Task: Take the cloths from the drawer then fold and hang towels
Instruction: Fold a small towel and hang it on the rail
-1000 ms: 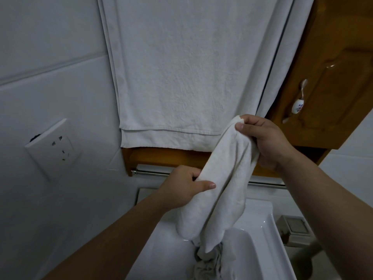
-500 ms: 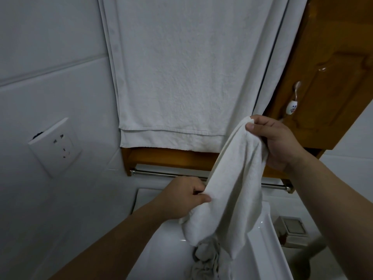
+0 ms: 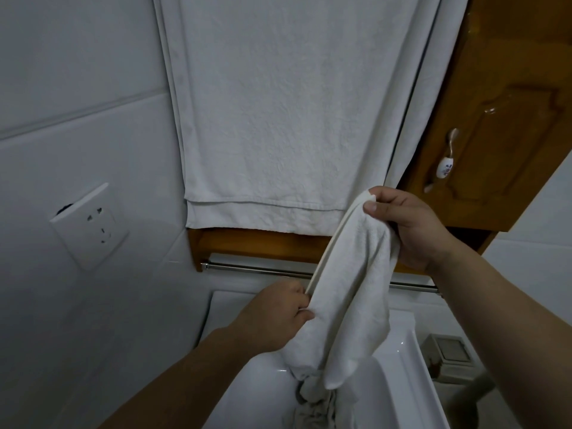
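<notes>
White towel (image 3: pixel 349 305), long axis near-upright, top rightward

limp white towel (image 3: pixel 349 298), perhaps doubled lengthwise

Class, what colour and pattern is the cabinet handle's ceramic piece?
The ceramic piece is white with a small floral print; head view shows it.

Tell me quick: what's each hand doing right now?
Left hand: closed, gripping the small white towel by its edge.
Right hand: closed, pinching the same towel's top corner.
</notes>
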A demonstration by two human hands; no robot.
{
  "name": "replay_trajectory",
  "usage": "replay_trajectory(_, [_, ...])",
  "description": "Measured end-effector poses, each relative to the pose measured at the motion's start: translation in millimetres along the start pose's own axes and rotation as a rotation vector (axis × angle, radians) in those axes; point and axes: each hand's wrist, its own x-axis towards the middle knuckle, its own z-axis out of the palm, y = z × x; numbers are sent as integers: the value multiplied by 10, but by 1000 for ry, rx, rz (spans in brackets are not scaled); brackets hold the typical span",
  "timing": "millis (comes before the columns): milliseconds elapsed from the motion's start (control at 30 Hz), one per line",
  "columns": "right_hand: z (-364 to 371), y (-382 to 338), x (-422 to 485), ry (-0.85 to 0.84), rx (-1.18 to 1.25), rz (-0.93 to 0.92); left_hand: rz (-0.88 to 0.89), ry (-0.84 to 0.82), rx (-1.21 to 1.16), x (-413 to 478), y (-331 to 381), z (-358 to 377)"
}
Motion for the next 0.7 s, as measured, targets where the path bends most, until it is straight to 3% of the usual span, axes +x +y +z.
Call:
replay_trajectory(367, [193,58,-7,-160,6,-1,14,53,57,-56,-85,123])
replay_trajectory(600, [192,42,16,-182,-7,-12,5,-124,-36,-33,-170,189])
replay_trajectory(700, [154,35,26,-157,-11,-10,-63,-103,-121,-55,-165,185])
